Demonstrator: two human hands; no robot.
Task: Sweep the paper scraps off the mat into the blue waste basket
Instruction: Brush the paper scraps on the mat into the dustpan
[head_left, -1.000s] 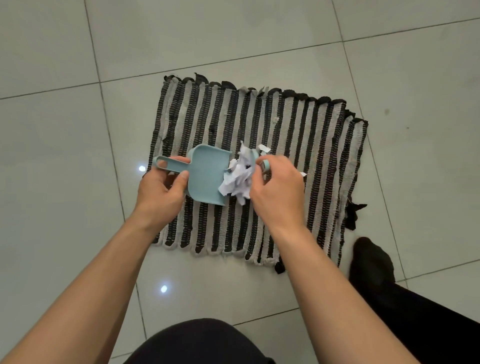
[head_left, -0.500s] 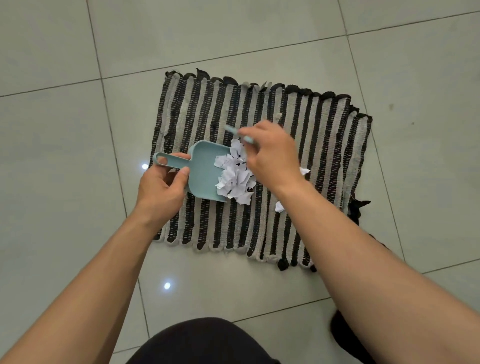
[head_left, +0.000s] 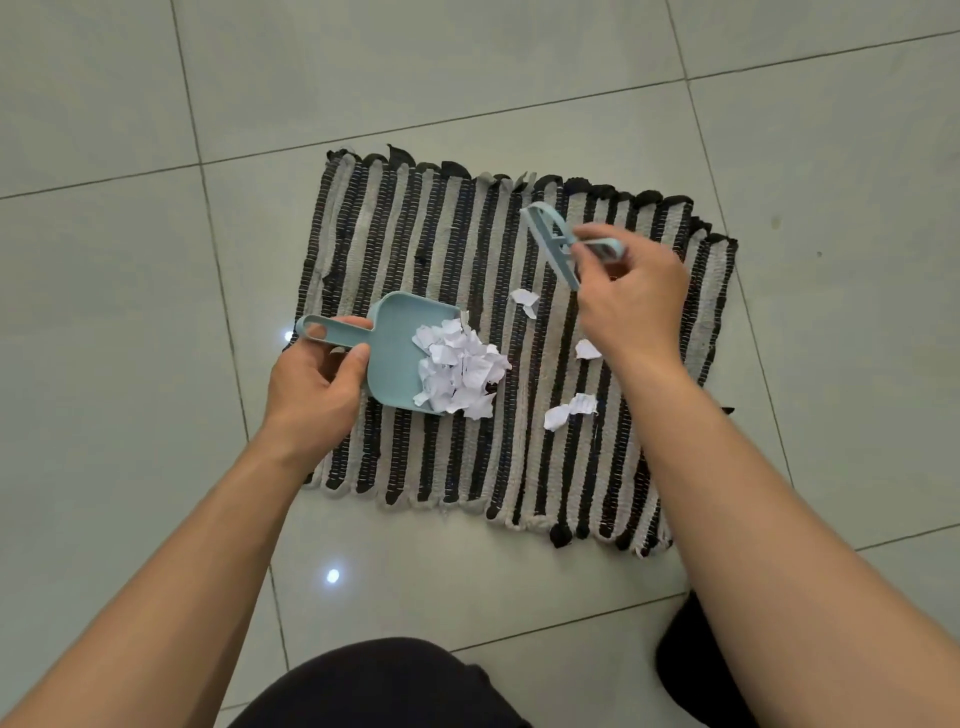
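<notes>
The left hand (head_left: 311, 384) curls its thumb and fingers round the handle of a pale blue dustpan (head_left: 400, 353), holding the pan flat on the striped mat (head_left: 441, 249) with its open lip facing right. The right hand (head_left: 631, 306) pinches the handle of a small matching brush (head_left: 550, 244), lifted clear of the mat above its far right part.

A heap of white paper scraps (head_left: 460, 371) sits at the dustpan's lip, half in the pan and half spilling onto the mat. Three loose scraps lie apart to the right — one (head_left: 524, 300) near the brush, one (head_left: 587, 349) by the right wrist, one (head_left: 569, 410) nearer the front edge.

To do this step well, the brush should likely come down just beyond the loose scraps and draw them left in short strokes toward the lip, while the pan stays pressed down so nothing slides beneath it.

The mat's fringed edges are all in view, with bare tiled floor (head_left: 130, 312) on every side — plenty of room. The blue waste basket is not in view. Dark-clothed knees show at the bottom.
</notes>
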